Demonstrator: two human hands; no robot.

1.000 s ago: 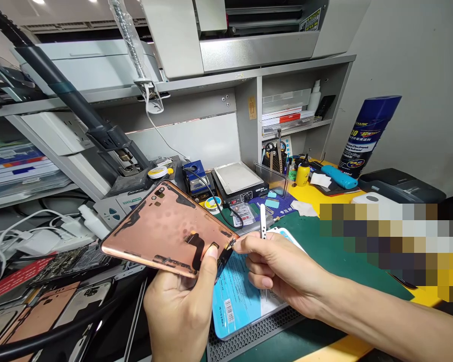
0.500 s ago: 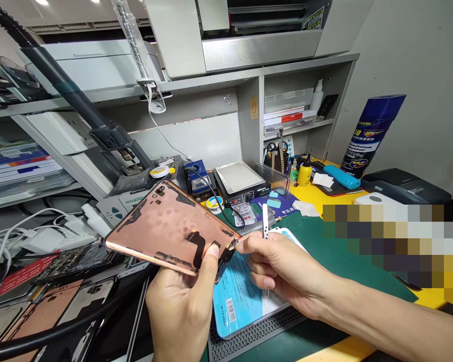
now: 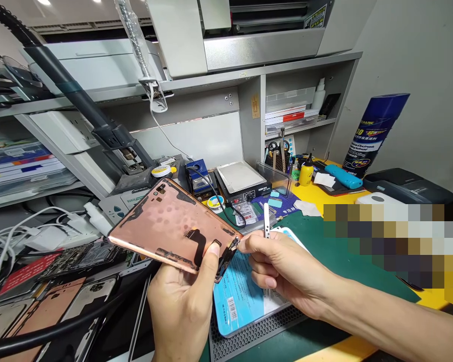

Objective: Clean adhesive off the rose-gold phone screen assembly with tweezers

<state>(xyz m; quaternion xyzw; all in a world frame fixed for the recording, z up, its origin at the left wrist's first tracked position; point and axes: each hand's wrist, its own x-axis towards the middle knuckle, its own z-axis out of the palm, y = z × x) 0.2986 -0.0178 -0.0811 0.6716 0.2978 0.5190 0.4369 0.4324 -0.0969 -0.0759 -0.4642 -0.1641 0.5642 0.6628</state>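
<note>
My left hand (image 3: 184,301) is closed around the lower end of a copper-coloured phone frame (image 3: 151,221), with the thumb on its inner face. The frame is tilted, and black adhesive remains line its edges. A black flex cable (image 3: 198,246) lies across it near my thumb. My right hand (image 3: 272,259) is closed, with metal tweezers (image 3: 266,221) tucked upright through its fingers. Its thumb and forefinger meet at a small metallic part (image 3: 234,243) at the frame's right corner; whether they grip it is hard to see. Below lies a blue-and-white package (image 3: 230,296).
The package rests on a dark perforated pad (image 3: 245,339) over a green mat (image 3: 324,241). Behind stand a heating plate (image 3: 241,177), a yellow bottle (image 3: 306,171) and a blue spray can (image 3: 375,136). Phone parts (image 3: 56,306) and a black hose (image 3: 60,329) occupy the left.
The view has shifted slightly. The phone frame has tipped a little, while both hands keep nearly the same grip and place.
</note>
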